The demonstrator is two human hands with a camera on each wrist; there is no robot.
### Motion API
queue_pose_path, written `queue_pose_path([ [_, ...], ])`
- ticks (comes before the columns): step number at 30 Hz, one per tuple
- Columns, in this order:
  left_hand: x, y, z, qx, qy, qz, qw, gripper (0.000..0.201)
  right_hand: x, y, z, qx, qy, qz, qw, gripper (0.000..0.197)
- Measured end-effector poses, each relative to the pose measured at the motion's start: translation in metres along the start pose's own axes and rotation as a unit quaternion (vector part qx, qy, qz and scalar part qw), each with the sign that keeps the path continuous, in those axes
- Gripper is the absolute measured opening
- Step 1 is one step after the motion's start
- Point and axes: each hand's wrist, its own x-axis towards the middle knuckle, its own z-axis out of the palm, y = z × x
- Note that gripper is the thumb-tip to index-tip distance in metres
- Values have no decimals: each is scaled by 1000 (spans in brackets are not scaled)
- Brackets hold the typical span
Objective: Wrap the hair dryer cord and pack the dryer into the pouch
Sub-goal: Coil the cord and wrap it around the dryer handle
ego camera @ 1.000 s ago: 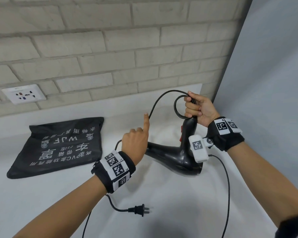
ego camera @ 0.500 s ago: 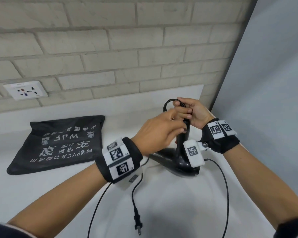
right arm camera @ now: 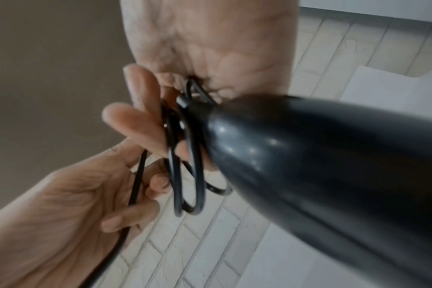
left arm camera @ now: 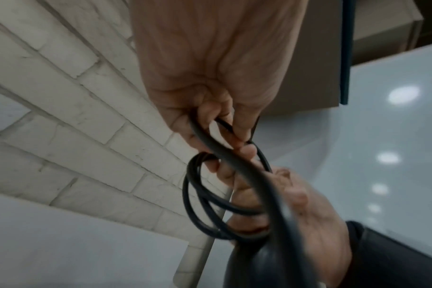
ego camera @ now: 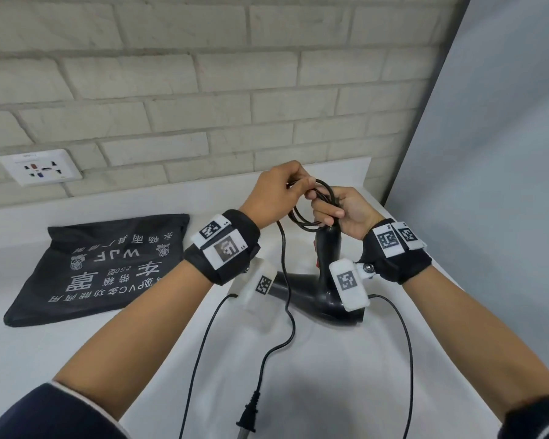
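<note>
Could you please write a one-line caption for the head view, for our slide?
Both hands coil the black cord above the hair dryer; plug trails free, pouch lies flat beside.

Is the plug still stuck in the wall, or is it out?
Out. The plug lies on the white counter near the person, far from the wall socket; the cord trails from it up to the hands.

One hair dryer [ego camera: 317,299]; one pouch [ego camera: 102,267]; one plug [ego camera: 247,421]; two hands [ego camera: 274,193].
</note>
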Motion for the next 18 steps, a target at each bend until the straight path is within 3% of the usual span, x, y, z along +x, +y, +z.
queue_pose_path([
  [7, 2, -11, 2, -120, -6, -57, 991, 17, 0, 0, -4, 16, 3, -8, 1000, 35],
  [10, -5, -11, 5, -178, -23, -73, 981, 7, 2, 0, -7, 41, -3, 4, 999, 41],
  [14, -12, -18, 13, -139, -36, -89, 986, 26, 3, 0, -11, 52, 3, 21, 998, 44],
  [18, -9, -23, 17, -40, -4, -62, 997, 25, 2, -1, -7, 36, 3, 29, 999, 49],
])
